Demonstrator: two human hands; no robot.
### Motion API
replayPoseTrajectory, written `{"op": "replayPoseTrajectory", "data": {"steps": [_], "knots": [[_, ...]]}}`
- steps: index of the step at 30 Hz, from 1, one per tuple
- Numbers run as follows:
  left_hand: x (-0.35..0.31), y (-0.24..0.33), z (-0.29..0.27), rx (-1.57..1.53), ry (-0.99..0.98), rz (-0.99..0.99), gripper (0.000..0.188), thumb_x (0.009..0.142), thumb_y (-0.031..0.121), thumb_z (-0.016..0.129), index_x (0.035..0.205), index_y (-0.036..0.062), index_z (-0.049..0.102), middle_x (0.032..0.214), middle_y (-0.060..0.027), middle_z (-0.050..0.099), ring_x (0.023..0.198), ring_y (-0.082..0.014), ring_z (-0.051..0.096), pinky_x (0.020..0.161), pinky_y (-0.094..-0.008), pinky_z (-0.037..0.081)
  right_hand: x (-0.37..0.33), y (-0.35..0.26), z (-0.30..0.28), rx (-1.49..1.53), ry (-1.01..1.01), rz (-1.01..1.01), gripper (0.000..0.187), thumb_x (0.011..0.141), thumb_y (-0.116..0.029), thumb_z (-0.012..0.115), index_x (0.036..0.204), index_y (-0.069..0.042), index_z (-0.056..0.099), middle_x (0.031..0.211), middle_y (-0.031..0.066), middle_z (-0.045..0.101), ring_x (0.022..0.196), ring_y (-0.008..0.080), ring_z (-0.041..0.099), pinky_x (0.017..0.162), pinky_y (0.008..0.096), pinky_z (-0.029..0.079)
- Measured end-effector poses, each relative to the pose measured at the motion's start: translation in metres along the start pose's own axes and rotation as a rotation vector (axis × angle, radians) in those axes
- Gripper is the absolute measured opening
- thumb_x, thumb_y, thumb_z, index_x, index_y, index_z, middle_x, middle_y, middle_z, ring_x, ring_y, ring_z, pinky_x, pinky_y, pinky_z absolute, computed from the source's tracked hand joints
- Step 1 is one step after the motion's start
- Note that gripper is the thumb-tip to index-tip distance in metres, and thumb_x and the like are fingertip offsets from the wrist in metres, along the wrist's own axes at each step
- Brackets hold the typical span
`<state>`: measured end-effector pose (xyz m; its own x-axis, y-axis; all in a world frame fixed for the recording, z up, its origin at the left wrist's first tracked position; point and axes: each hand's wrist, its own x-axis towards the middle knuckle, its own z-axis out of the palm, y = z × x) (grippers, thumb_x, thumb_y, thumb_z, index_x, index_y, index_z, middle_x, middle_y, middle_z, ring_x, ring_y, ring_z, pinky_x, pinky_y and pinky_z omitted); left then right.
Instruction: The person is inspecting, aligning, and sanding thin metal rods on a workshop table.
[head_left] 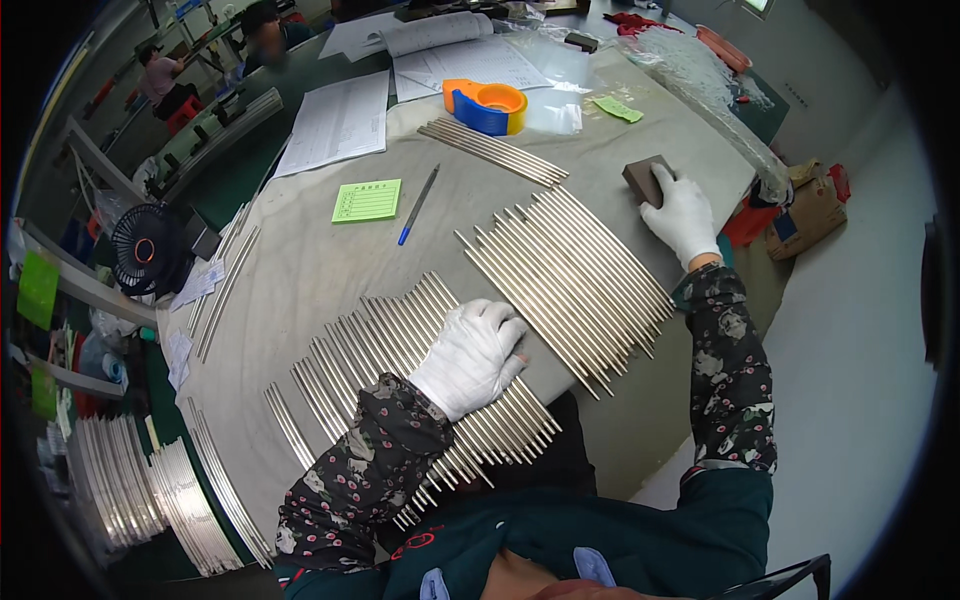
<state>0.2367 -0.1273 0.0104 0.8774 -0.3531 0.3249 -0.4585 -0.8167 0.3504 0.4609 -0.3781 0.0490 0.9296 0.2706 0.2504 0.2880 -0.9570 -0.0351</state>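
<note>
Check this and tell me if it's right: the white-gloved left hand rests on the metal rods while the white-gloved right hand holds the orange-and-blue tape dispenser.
Not quite: in the head view, the right hand holds a brown block, not the tape dispenser, which sits apart from it. The white-gloved left hand does rest on the metal rods.

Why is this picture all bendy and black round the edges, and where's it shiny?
Head view: the fisheye lens bends shapes near the rim, like the silvery rods at lower left; head view: black corners lie outside its round image; head view: white glare shows on the clear plastic near the top.
</note>
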Motion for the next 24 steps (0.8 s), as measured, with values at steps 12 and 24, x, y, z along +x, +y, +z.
{"op": "replayPoseTrajectory", "data": {"steps": [12,24], "knots": [[-0.002,0.002,0.001,-0.033,-0.003,-0.013,0.031,0.079,0.026,0.065,0.102,0.0048,0.059,0.097,-0.011,0.056,0.093,-0.03,0.055,0.084,-0.0419,0.044,0.081,-0.155,0.034,0.073,-0.304,-0.253,0.038,0.077,-0.017,0.062,0.112,-0.003,0.062,0.117,0.019,0.062,0.111,0.0334,0.06,0.093,0.0414,0.05],[-0.002,-0.001,-0.001,-0.069,-0.002,-0.021,0.032,0.08,0.027,0.064,0.102,0.004,0.059,0.097,-0.012,0.056,0.094,-0.0306,0.055,0.084,-0.0423,0.044,0.116,-0.164,0.052,0.037,-0.425,-0.238,0.035,0.07,-0.014,0.063,0.101,0.001,0.067,0.107,0.0225,0.066,0.104,0.0364,0.063,0.09,0.0415,0.05]]}}
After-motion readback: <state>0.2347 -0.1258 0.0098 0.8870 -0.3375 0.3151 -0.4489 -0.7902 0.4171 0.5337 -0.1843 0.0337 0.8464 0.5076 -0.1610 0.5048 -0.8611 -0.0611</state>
